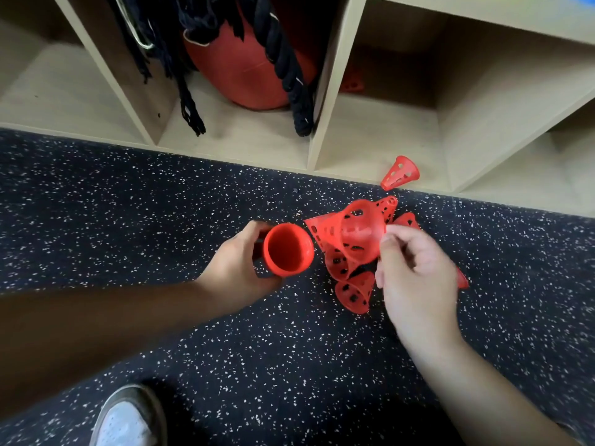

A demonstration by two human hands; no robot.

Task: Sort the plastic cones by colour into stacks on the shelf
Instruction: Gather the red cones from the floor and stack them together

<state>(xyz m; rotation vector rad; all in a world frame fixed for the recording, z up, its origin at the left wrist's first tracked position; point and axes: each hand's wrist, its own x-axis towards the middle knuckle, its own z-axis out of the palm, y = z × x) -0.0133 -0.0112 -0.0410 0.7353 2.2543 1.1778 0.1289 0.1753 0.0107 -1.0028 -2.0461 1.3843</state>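
My left hand (pixel 236 268) grips a nested stack of red cones (pixel 288 249), its open mouth facing me. My right hand (pixel 415 278) pinches the rim of one perforated red cone (pixel 360 235) lifted over a loose pile of red cones (pixel 352 291) on the speckled floor. Another red cone (pixel 400 173) lies on its side at the front lip of the wooden shelf (pixel 322 123). A further red cone (pixel 352 83) sits deep in the right-hand cubby, partly hidden by the divider.
The middle cubby holds a large red ball (pixel 251 78) tangled with black rope (pixel 289 69). The left cubby (pixel 64 91) and a far-right cubby (pixel 547 162) show bare wood. A grey shoe (pixel 128 416) stands on the dark speckled floor (pixel 128 204) at the bottom left.
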